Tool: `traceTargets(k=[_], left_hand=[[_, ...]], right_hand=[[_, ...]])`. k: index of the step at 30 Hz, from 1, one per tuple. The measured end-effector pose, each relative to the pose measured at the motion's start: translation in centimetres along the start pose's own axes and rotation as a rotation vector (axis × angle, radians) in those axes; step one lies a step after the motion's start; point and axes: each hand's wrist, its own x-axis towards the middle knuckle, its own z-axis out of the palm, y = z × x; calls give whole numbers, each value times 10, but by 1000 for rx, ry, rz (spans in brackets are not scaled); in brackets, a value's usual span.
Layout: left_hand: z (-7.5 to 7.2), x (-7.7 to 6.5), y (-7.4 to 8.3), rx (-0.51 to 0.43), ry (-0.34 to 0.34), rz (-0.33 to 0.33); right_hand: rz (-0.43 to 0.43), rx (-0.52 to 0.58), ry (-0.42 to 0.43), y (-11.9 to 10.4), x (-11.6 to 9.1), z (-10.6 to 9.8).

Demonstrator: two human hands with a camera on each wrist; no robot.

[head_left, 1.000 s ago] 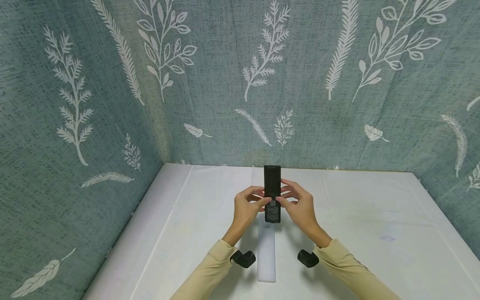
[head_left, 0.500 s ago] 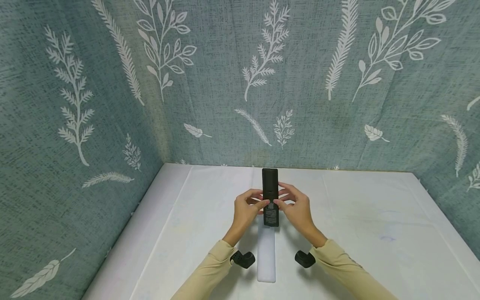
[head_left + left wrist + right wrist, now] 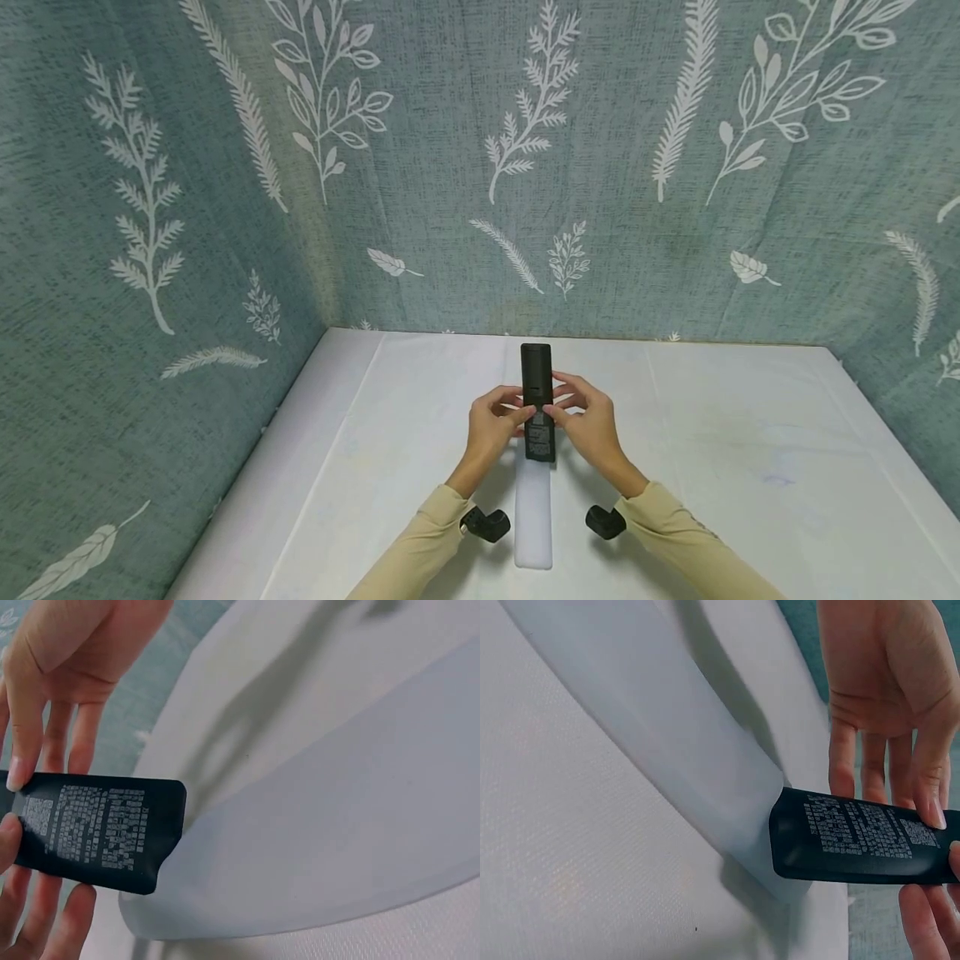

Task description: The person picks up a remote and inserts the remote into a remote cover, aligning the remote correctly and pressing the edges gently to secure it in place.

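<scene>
Remote control, black and slim, is held up between both hands over the middle of the white table, its length running near to far and its far end leaning slightly left. Small pale print fills the near half of its upward side, too fine to read. The left hand pinches it along the left edge, thumb on the printed side and fingers behind; the right hand grips the right edge the same way, the thumb tips close together. A long pale strip lies on the table between the forearms. The remote's near end overlaps the strip's far end from the head view; whether they touch cannot be told. Patterned green cloth hangs beyond the table and to its left and right.
</scene>
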Motion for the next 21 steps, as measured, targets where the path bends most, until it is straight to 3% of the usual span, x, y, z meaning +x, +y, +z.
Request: traceTargets(k=[3, 9, 16, 21], left_hand=[[0, 5, -16, -5, 12, 1], [-1, 6, -21, -13, 11, -1], [-4, 8, -20, -65, -39, -34], [-7, 2, -5, -94, -79, -37]], right_hand=[[2, -4, 2, 11, 1, 2], [29, -2, -17, 12, 1, 4], [82, -33, -48, 7, -3, 4], [102, -15, -88, -12, -9, 1]])
